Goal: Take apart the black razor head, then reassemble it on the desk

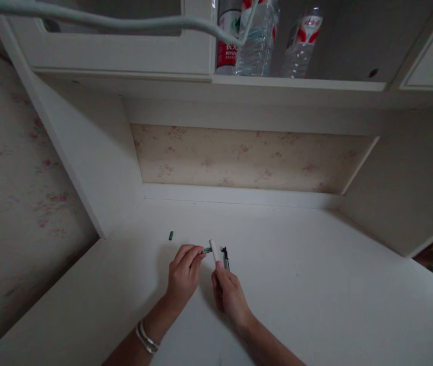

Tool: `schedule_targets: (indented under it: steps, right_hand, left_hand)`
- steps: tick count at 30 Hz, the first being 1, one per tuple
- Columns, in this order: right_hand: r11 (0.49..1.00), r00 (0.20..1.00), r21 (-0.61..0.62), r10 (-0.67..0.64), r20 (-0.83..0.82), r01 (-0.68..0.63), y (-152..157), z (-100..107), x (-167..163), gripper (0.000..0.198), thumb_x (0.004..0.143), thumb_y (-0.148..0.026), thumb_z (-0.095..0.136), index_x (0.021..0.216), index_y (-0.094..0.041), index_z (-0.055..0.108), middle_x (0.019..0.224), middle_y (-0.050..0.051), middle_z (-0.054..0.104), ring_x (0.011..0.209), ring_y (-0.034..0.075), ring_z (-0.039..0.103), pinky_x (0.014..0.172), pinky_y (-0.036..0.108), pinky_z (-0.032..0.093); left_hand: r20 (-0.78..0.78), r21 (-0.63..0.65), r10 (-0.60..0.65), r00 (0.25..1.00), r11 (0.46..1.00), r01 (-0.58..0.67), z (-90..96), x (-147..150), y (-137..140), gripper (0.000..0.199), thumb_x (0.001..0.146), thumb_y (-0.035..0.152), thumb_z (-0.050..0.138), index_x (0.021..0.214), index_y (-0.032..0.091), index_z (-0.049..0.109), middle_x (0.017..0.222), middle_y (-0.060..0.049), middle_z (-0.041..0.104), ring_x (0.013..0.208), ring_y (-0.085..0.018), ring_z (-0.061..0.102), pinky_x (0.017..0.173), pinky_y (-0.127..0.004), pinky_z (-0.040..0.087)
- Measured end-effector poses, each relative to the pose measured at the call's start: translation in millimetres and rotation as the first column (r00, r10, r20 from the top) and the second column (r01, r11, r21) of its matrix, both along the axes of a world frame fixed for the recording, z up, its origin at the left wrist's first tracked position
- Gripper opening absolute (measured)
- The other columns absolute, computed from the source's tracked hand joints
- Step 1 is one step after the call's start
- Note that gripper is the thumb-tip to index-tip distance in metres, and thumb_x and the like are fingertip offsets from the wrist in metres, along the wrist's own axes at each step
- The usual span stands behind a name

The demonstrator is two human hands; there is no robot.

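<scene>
My left hand (pixel 184 269) pinches a small, thin green-and-dark piece (pixel 207 250) between thumb and fingers. The far end of this piece meets or nearly meets the side of a white bar (pixel 214 249), whose exact kind I cannot make out. My right hand (pixel 232 295) is closed around the bar's lower end, and the bar points away from me. Just right of the bar lies a slim black-and-silver tool (pixel 226 257) with a black head, its near end partly behind my right hand. Beyond my left hand, a small dark green piece (pixel 171 235) rests on the tabletop.
The white tabletop (pixel 315 295) runs back to a low ledge and flowered wallpaper (pixel 239 157). White side panels (pixel 83 142) stand left and right. Plastic bottles (pixel 300 46) and a red-and-white can (pixel 227 51) stand on the shelf above. A pale cable (pixel 125 23) crosses the top left.
</scene>
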State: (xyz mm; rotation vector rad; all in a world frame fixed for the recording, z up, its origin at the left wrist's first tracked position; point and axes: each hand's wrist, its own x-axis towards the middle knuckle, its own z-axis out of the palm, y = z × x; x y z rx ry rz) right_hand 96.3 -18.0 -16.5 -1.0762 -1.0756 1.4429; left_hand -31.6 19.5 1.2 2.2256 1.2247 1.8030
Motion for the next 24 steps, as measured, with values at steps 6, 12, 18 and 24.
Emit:
schedule_targets:
  steps: [6,12,18,24]
  right_hand:
    - [0.996,0.996,-0.003,0.088,0.005,-0.088,-1.9,3.5,-1.4,0.056,0.078,-0.072,0.044,0.059,-0.02,0.039,0.044,-0.008,0.029,0.036,0.006,0.021,0.037,0.022,0.014]
    - [0.999,0.999,-0.042,0.01,-0.036,-0.011,1.0,2.7,-0.3,0.056,0.076,-0.073,0.046,0.059,-0.02,0.039,0.043,-0.009,0.029,0.034,0.006,0.021,0.035,0.021,0.012]
    - [0.997,0.997,-0.028,0.068,-0.044,-0.069,-0.7,3.3,-2.0,0.055,0.078,-0.071,0.046,0.058,-0.02,0.038,0.042,-0.009,0.028,0.034,0.005,0.02,0.035,0.021,0.012]
    - [0.998,0.997,-0.036,0.039,-0.062,-0.041,-0.8,4.5,-1.5,0.055,0.078,-0.071,0.046,0.059,-0.02,0.037,0.043,-0.009,0.027,0.035,0.005,0.02,0.035,0.021,0.011]
  left_hand:
    - [0.015,-0.001,0.003,1.0,1.0,-0.003,0.6,0.7,0.0,0.013,0.09,0.018,0.049,0.093,0.018,0.062,0.084,-0.005,0.059,0.077,-0.014,0.059,0.069,-0.024,0.052]
    - [0.013,0.008,-0.007,1.0,1.0,0.007,2.7,0.7,-0.3,0.012,0.088,0.017,0.052,0.096,0.019,0.061,0.085,-0.004,0.058,0.078,-0.013,0.059,0.07,-0.024,0.052]
    - [0.017,0.006,0.002,1.0,1.0,-0.002,-0.1,-0.1,0.2,0.013,0.089,0.017,0.051,0.095,0.018,0.062,0.085,-0.004,0.059,0.079,-0.014,0.06,0.071,-0.024,0.052]
    - [0.018,0.002,-0.002,1.0,1.0,0.002,-1.3,-0.5,0.8,0.012,0.088,0.017,0.052,0.096,0.018,0.062,0.085,-0.004,0.058,0.077,-0.013,0.059,0.07,-0.023,0.051]
